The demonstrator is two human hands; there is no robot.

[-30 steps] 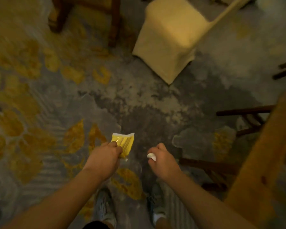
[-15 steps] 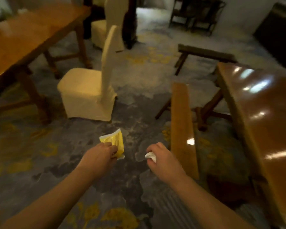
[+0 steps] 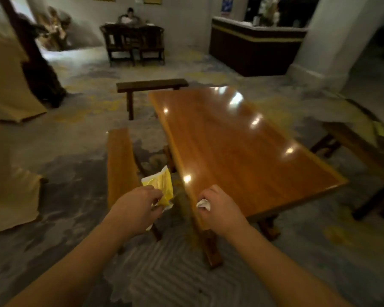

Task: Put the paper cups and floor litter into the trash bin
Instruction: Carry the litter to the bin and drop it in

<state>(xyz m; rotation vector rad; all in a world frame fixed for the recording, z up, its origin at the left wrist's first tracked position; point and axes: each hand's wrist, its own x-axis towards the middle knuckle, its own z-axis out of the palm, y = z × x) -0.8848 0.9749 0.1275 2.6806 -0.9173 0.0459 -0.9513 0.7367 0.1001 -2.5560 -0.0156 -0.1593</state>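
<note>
My left hand (image 3: 134, 207) grips a yellow and white snack wrapper (image 3: 161, 187), which sticks up above my fingers. My right hand (image 3: 220, 209) is closed around a small crumpled white paper (image 3: 203, 204); only a bit of it shows at my thumb. Both hands are held out in front of me, over the near end of a glossy wooden table (image 3: 242, 140). No paper cups and no trash bin appear in view.
A wooden bench (image 3: 120, 160) runs along the table's left side, a dark bench (image 3: 151, 85) stands at its far end. Cream-covered chairs (image 3: 9, 80) are at the left. A dark counter (image 3: 253, 47), a white pillar (image 3: 333, 41) and a seated person (image 3: 130, 16) are at the back.
My view has lifted from the floor at my feet to the room ahead, and the table came into sight. Both hands keep their hold on the wrapper and the paper.
</note>
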